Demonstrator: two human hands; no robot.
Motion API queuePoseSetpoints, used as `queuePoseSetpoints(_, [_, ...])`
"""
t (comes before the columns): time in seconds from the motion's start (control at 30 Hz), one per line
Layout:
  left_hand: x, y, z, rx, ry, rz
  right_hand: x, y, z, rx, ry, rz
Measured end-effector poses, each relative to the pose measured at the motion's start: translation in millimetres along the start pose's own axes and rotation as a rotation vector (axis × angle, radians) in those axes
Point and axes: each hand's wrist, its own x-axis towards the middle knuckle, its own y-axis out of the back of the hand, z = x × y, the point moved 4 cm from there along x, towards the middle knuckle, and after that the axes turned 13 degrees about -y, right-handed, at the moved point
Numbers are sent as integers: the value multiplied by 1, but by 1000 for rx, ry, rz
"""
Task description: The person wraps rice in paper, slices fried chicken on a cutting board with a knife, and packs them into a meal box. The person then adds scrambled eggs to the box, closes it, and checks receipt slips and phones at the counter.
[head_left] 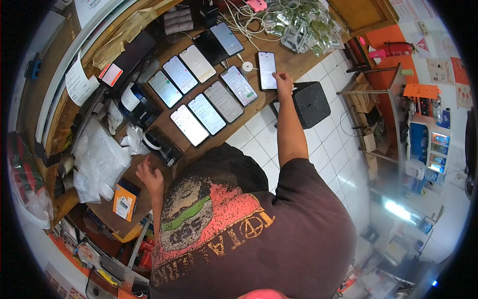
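My right hand (pixel 283 83) reaches out to the table's far right, its curled fingers on the lower right edge of a lit smartphone (pixel 267 65). To the left of it, several more smartphones lie screen up in rough rows, among them one with a green button on its screen (pixel 239 85) and a bright white one (pixel 189 125) near my body. My left hand (pixel 150 175) is low at the left with its fingers apart, holding nothing. Just above it sits a black tape dispenser-like object (pixel 163 148). An orange and dark box (pixel 125 200) lies below left of that hand.
A black receipt printer (pixel 140 110) stands left of the phones, near crumpled clear plastic bags (pixel 102 159). White cables (pixel 244 20) and a heap of small clear packets (pixel 306 25) crowd the back. A black stool-like box (pixel 311 104) stands on the tiled floor beside the table's edge.
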Motion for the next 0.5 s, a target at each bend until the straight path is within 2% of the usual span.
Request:
queuePoseSetpoints(0.2, [1,0,-1,2,15,-8,4,-1,5,-23,-5,44])
queuePoseSetpoints(0.5, [1,-1,1,-8,39,-17,-19,11,-8,33,102,-62])
